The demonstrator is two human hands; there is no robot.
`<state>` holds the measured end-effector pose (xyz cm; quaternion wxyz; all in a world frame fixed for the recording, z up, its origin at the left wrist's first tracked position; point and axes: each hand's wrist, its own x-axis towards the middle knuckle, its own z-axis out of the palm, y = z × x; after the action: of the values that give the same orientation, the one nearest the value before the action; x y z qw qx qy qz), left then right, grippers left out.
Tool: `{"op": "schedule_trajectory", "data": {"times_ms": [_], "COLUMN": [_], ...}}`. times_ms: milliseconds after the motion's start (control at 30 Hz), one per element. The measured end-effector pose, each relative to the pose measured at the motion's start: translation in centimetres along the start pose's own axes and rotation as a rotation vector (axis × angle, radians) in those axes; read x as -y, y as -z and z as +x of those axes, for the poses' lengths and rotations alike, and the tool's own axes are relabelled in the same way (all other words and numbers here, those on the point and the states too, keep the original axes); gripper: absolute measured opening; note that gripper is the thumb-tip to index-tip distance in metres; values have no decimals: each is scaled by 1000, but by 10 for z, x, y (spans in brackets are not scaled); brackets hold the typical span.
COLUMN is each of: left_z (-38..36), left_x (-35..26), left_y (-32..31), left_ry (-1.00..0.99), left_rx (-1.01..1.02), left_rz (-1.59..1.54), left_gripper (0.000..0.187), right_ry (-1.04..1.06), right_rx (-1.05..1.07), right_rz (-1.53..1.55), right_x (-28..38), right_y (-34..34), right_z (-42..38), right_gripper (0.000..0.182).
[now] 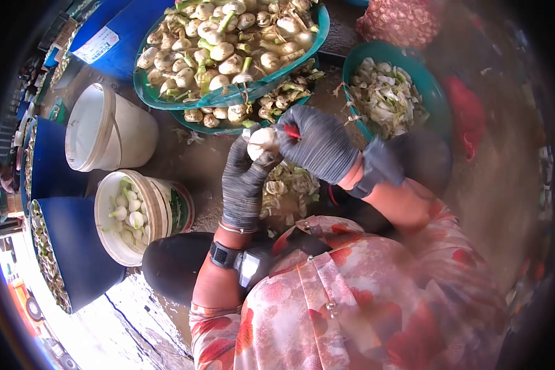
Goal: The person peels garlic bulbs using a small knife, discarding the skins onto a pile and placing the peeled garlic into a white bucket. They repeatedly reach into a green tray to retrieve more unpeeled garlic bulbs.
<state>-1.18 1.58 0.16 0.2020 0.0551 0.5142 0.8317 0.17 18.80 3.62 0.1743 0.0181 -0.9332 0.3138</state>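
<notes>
My left hand (245, 179), in a grey striped glove, is closed around a white garlic bulb (263, 143) with a short green stem stub. My right hand (319, 143), gloved alike, is pressed against the bulb's right side and grips a small red-handled tool (291, 131). The tool's working end is hidden by the fingers and the bulb. Beneath both hands lies a heap of pale peelings (288, 192). Just beyond them, a green basin (233, 97) is piled with unpeeled, soil-stained garlic bulbs (231, 65), and more bulbs lie in a container under it.
At left, a white bucket (147, 191) holds peeled bulbs with green stems, and another white bucket (108, 139) stands behind it. Blue barrels (74, 253) line the far left. On the right are a green tub (435, 92) of peelings and a red net sack (398, 23).
</notes>
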Motion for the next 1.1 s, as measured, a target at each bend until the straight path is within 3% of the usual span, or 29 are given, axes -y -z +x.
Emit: {"op": "schedule_trajectory", "data": {"times_ms": [67,133,200,333,400,433,467,500,533,567,600,667,733,800,867,900,1100], "left_z": [-1,-3,-4,-4,0,1,4,5,5,4,3,3,1,-4,-4,-4,-5], "left_x": [-3,-6,-10,-6,-1,2,5,-12,-12,-13,-13,2,4,-1,4,5,1], "left_y": [2,5,10,17,22,25,27,9,7,5,5,20,20,10,12,13,21], "left_ry": [10,-2,127,220,240,193,147,160,162,173,183,192,202,177,181,187,292], "left_rx": [106,138,213,198,204,243,283,266,269,260,249,254,260,158,141,128,225], "left_rz": [-171,-177,-396,-552,-506,-380,-252,-86,-86,-25,36,43,47,36,6,-26,65], "left_gripper": [58,65,72,75,78,78,78,90,90,92,93,93,92,90,89,88,78], "right_ry": [-238,-260,-457,-322,-104,-91,-94,-182,-268,116,-246,67,163,125,246,233,190], "right_rx": [113,69,69,-10,-192,-177,-176,-84,10,-123,157,25,87,187,313,314,301], "right_rz": [341,324,22,-104,118,299,299,552,805,956,1492,787,374,360,-17,-62,-84], "right_x": [-13,-33,-58,-78,-70,-53,-46,-43,-39,-31,-37,-33,-10,0,2,2,0], "right_y": [3,9,9,9,15,23,31,39,46,42,65,60,49,42,30,23,15], "right_z": [7,19,27,30,24,24,20,17,17,22,22,25,14,3,-5,-8,-14], "right_gripper": [18,19,21,25,30,32,32,30,27,26,24,21,21,26,29,29,25]}}
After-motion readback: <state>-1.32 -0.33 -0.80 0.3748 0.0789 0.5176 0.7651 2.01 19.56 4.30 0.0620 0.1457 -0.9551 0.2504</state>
